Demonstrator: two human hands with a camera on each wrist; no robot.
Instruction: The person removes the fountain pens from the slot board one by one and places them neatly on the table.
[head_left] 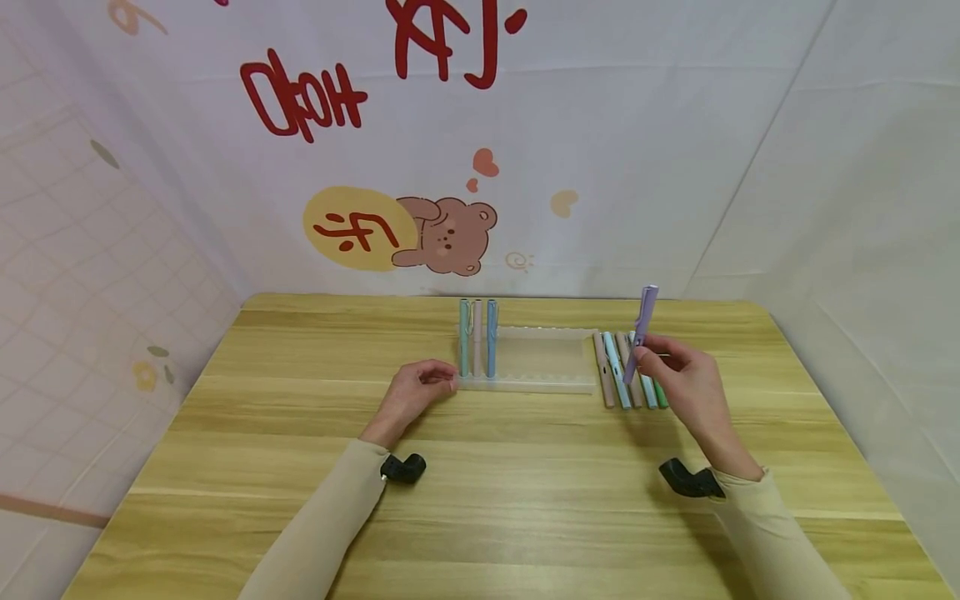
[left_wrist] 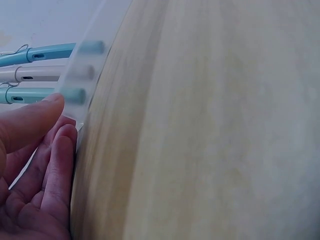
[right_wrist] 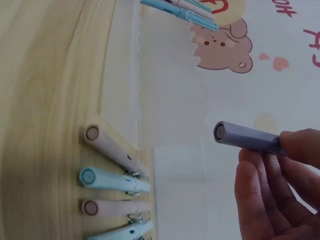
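My right hand (head_left: 688,387) pinches a purple fountain pen (head_left: 647,304) between thumb and fingers, cap end up, raised over the pens on the table. In the right wrist view its round barrel end (right_wrist: 220,132) points away from the hand. A clear plastic pen rack (head_left: 540,386) stands at the table's back middle. Three capped pens lean in its left slots: a green one (head_left: 464,337), a pale pink one (head_left: 477,342) and a blue one (head_left: 492,337). My left hand (head_left: 411,396) holds the rack's front left corner, with the thumb (left_wrist: 37,120) close by the green pen.
Right of the rack several pens lie side by side, among them a brownish-pink pen (head_left: 603,371), a light blue pen (head_left: 617,371) and a green pen (head_left: 661,395). Behind the wooden table (head_left: 487,500) hangs a white printed cloth (head_left: 637,125).
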